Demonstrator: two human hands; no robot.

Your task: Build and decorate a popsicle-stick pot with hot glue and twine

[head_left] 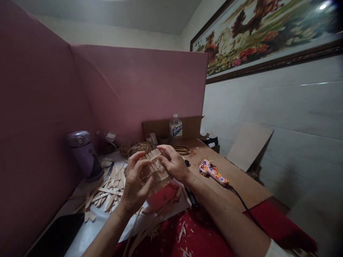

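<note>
Both hands hold a small panel of wooden craft sticks (158, 167) above the table, in the middle of the view. My left hand (138, 180) grips its left side, with fingers curled over the top edge and the thumb low on its face. On the right side, my right hand (173, 162) has its thumb pressed on the face and its fingers around the upper edge. A pale strip crosses the sticks. To the right lies a flower-patterned glue gun (213, 172) on a brown board (241, 185).
Loose sticks (114, 185) are piled at left near a purple flask (84, 155). A black flat object (57, 233) lies front left. Behind the hands are twine (143, 147), scissors (181, 149) and a bottle (175, 128). The glue gun's cord (245, 205) runs right. Wood scraps litter the red cloth (198, 233).
</note>
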